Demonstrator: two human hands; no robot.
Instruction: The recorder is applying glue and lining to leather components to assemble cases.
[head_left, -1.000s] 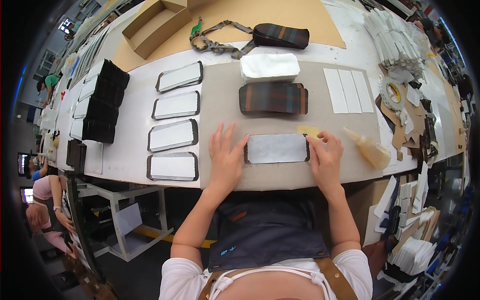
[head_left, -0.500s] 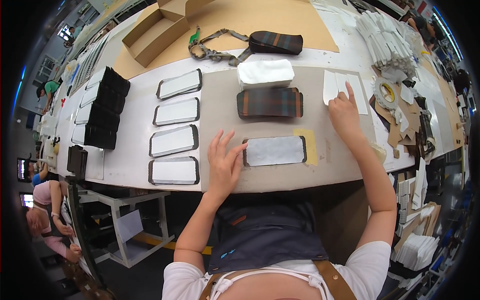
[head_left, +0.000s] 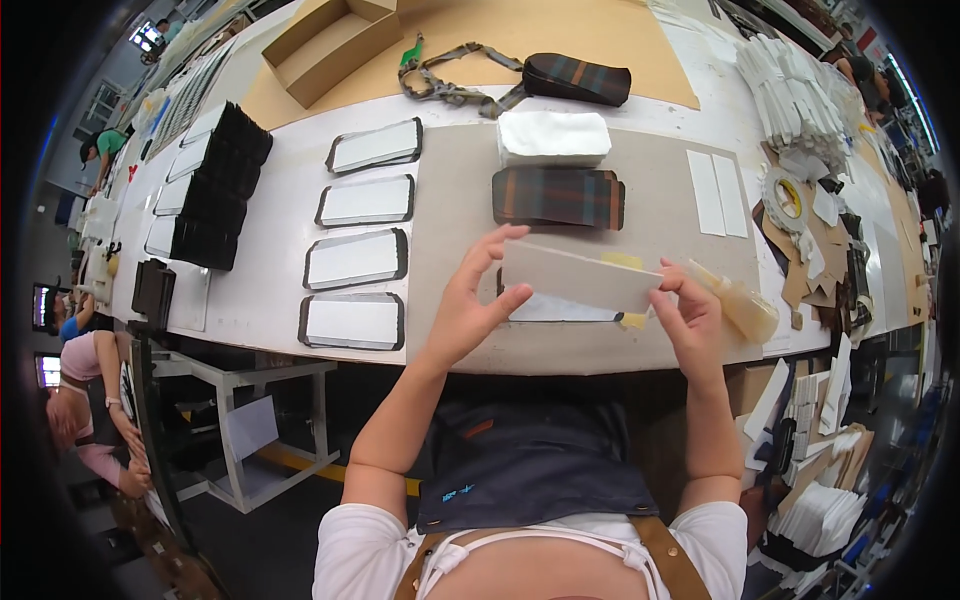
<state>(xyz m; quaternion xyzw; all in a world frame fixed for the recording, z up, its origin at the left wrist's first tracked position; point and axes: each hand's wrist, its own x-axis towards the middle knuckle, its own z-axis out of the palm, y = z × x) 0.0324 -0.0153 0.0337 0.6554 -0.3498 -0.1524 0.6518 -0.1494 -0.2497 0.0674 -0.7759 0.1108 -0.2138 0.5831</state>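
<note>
In front of me a thin, pale strip (head_left: pixel 585 275) is raised just above the table. My right hand (head_left: pixel 692 315) pinches its right end between thumb and fingers. My left hand (head_left: pixel 478 300) is at the strip's other end, thumb and fingers spread either side of it; whether they touch it I cannot tell. Under the strip lies a white panel with dark edging (head_left: pixel 555 308), partly covered, with a yellow patch (head_left: pixel 632 320) showing at its right. Beyond it is a plaid fabric piece (head_left: pixel 558 198), with a folded white stack (head_left: pixel 553 138) behind. Two white strips (head_left: pixel 707 190) lie to the right.
Several dark-edged white panels (head_left: pixel 352 322) form a column at left, beside black stacked pieces (head_left: pixel 212 190). Farther back are a cardboard box (head_left: pixel 330 50), a strap (head_left: pixel 455 95) and a plaid case (head_left: pixel 577 80). A tape roll (head_left: pixel 785 198) and scraps lie right.
My right hand has taken one white strip from the group at right and brought it left over the edged panel. My left hand has risen to the strip's left end.
</note>
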